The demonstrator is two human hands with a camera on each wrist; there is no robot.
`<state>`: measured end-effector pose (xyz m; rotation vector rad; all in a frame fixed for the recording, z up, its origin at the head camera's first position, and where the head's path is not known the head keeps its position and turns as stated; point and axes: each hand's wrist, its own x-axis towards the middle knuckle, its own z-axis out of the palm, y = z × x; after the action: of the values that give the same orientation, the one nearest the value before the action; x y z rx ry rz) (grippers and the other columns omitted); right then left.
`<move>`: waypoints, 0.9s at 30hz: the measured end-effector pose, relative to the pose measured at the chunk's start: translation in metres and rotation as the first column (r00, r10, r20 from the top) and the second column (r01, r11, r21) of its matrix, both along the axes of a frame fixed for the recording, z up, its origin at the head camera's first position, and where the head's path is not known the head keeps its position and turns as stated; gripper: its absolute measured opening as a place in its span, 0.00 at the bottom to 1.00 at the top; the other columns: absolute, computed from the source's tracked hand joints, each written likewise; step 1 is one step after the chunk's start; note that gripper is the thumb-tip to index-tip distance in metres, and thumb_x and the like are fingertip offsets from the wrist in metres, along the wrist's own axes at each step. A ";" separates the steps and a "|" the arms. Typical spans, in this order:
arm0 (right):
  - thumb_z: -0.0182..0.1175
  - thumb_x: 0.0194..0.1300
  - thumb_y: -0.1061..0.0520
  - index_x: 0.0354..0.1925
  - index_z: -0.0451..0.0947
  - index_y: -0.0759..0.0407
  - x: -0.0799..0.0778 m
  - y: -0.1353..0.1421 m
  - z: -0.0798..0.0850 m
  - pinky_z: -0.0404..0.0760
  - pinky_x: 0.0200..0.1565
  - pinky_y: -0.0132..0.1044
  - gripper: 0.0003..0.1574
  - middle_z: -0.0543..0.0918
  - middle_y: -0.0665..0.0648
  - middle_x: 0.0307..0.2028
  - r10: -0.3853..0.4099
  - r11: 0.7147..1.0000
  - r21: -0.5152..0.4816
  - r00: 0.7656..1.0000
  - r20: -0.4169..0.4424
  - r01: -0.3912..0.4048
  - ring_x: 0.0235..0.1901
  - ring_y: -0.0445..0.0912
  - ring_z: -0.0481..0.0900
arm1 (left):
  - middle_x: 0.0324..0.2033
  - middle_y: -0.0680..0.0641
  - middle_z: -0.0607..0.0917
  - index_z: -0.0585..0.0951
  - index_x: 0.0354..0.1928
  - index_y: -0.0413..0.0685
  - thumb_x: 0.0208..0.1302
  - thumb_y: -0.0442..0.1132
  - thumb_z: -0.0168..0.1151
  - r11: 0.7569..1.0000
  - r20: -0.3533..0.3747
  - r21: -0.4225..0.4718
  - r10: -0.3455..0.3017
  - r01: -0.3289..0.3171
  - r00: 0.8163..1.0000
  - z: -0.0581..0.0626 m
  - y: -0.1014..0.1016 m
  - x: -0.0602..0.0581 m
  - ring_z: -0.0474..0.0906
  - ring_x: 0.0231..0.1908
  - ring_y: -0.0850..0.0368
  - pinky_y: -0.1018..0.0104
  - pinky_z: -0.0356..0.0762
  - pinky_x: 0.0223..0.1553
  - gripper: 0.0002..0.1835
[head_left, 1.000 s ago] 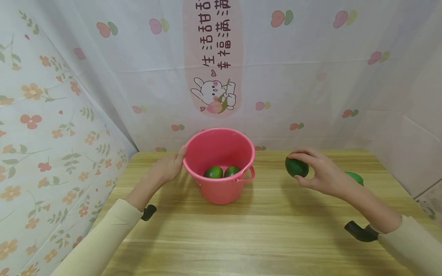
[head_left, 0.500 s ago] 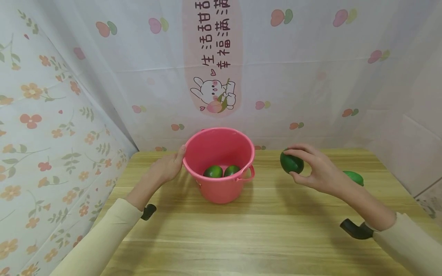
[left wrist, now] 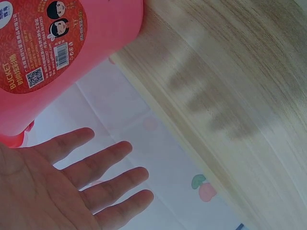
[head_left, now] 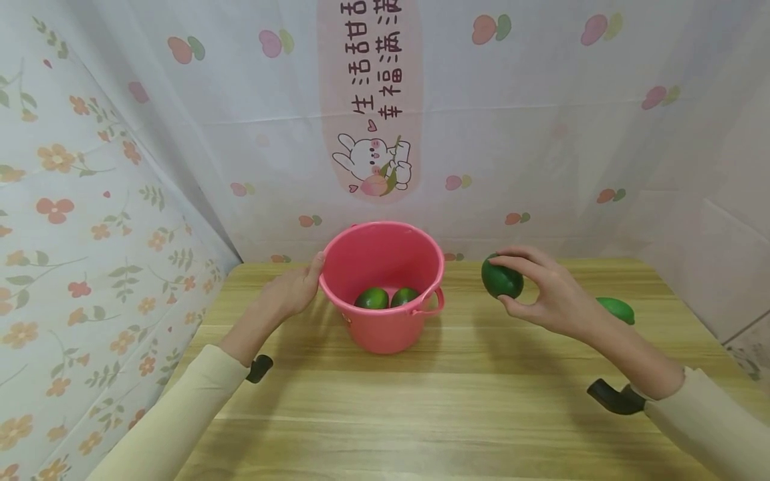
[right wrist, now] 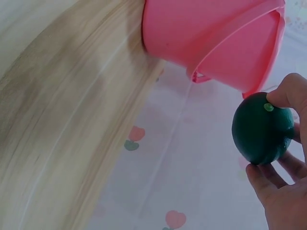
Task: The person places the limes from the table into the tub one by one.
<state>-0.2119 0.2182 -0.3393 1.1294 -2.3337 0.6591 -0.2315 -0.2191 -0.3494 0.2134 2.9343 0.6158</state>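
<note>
A pink bucket (head_left: 385, 327) stands upright on the table, with two green fruits (head_left: 371, 299) lying at its bottom. My left hand (head_left: 291, 292) is at the bucket's left side, its thumb at the rim; in the left wrist view its four fingers (left wrist: 98, 165) stretch out straight and spread beside the wall. To the right of the bucket, my right hand (head_left: 556, 294) pinches a glossy dark green avocado (head_left: 502, 278) between thumb and fingers, held above the table. A small pale stem nub shows on the avocado in the right wrist view.
A brighter green, longer fruit (head_left: 617, 310) lies on the wooden table (head_left: 385, 414) at the right, partly behind my right wrist. Patterned cloth (head_left: 541, 153) hangs close behind the table and along its left side. The bucket's handle (head_left: 430, 306) hangs on its right side.
My right hand has moved a little left and slightly up with the avocado, closer to the bucket. The left hand and the bucket have stayed in place.
</note>
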 end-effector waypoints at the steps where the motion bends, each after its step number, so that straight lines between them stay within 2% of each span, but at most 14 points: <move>1: 0.71 0.42 0.61 0.56 0.74 0.57 0.000 -0.001 0.001 0.75 0.42 0.31 0.39 0.71 0.58 0.56 0.003 1.000 -0.003 1.000 -0.002 -0.003 0.51 0.49 0.71 | 0.60 0.40 0.71 0.65 0.67 0.48 0.66 0.68 0.13 1.000 0.000 0.000 -0.002 0.002 1.000 0.000 0.000 0.000 0.69 0.55 0.38 0.38 0.63 0.52 0.45; 11: 0.72 0.42 0.61 0.57 0.74 0.56 0.000 -0.014 0.005 0.74 0.45 0.29 0.40 0.70 0.57 0.57 0.025 0.999 -0.027 1.000 0.009 -0.024 0.53 0.49 0.70 | 0.59 0.41 0.72 0.67 0.66 0.50 0.66 0.68 0.12 1.000 -0.006 0.009 -0.006 0.006 1.000 -0.002 0.000 -0.001 0.70 0.54 0.39 0.38 0.63 0.52 0.45; 16: 0.71 0.44 0.59 0.57 0.74 0.56 -0.002 -0.020 0.005 0.72 0.47 0.26 0.39 0.70 0.57 0.57 0.046 0.998 -0.044 0.999 -0.016 -0.047 0.53 0.48 0.70 | 0.57 0.43 0.73 0.69 0.65 0.51 0.65 0.69 0.13 1.000 0.001 0.029 0.008 -0.008 1.000 -0.002 0.000 -0.001 0.71 0.53 0.41 0.38 0.64 0.51 0.45; 23: 0.72 0.44 0.59 0.58 0.74 0.55 -0.002 -0.031 0.011 0.79 0.42 0.38 0.39 0.70 0.55 0.58 0.061 0.996 -0.061 0.998 -0.015 -0.062 0.53 0.47 0.70 | 0.57 0.42 0.74 0.70 0.64 0.50 0.65 0.68 0.13 0.999 -0.005 0.035 0.003 -0.003 1.000 -0.001 0.000 0.000 0.71 0.53 0.41 0.39 0.64 0.51 0.45; 27: 0.73 0.43 0.60 0.58 0.74 0.55 -0.004 -0.038 0.013 0.79 0.41 0.41 0.40 0.70 0.55 0.58 0.078 0.995 -0.069 0.997 -0.011 -0.079 0.53 0.47 0.70 | 0.58 0.42 0.73 0.71 0.64 0.50 0.65 0.68 0.13 0.999 -0.007 0.039 0.000 0.000 1.000 -0.001 -0.001 0.000 0.70 0.53 0.41 0.39 0.64 0.51 0.45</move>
<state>-0.2157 0.1803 -0.3259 1.1953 -2.2517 0.7562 -0.2317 -0.2200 -0.3504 0.2204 2.9306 0.6741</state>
